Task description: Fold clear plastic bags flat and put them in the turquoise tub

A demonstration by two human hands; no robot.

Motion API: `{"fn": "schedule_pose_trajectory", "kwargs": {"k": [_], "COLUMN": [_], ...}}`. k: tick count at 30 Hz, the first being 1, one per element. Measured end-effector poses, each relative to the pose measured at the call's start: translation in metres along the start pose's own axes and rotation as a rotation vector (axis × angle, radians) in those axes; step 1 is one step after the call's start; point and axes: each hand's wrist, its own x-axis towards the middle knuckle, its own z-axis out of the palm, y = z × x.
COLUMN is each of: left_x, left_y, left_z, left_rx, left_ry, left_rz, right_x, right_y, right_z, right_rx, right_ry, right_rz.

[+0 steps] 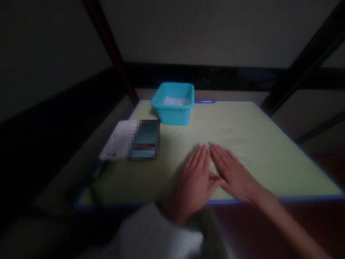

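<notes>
My left hand (194,180) lies flat near the front edge of a pale yellow-green table (269,144), fingers stretched forward and close together. Beside it, my right hand (234,172) is also flat, angled inward so that the fingertips of both hands nearly meet. The thumbs touch or overlap between them. Faint shiny creases (239,156) show on the surface around the fingers, like clear thin plastic; its outline is too faint to make out. Neither hand grips anything that I can see.
A turquoise plastic basket (175,114) with white material (176,101) inside stands at the back. On the left lie a white sheet or packet (118,140) and a dark, pixelated flat item (145,140). Blue edging (304,153) runs round the table. Dark bars (304,57) rise behind.
</notes>
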Motion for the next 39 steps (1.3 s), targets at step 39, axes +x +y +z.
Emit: {"fn": "schedule_pose_trajectory", "kwargs": {"k": [39], "left_x": [-0.031], "left_y": [-0.049], "left_z": [0.001], "left_rx": [0.116], "left_ry": [-0.014], "left_rz": [-0.035], "right_x": [0.004], "right_y": [0.000], "right_z": [-0.005], "right_rx": [0.021], "right_ry": [-0.036], "right_rz": [0.102]}}
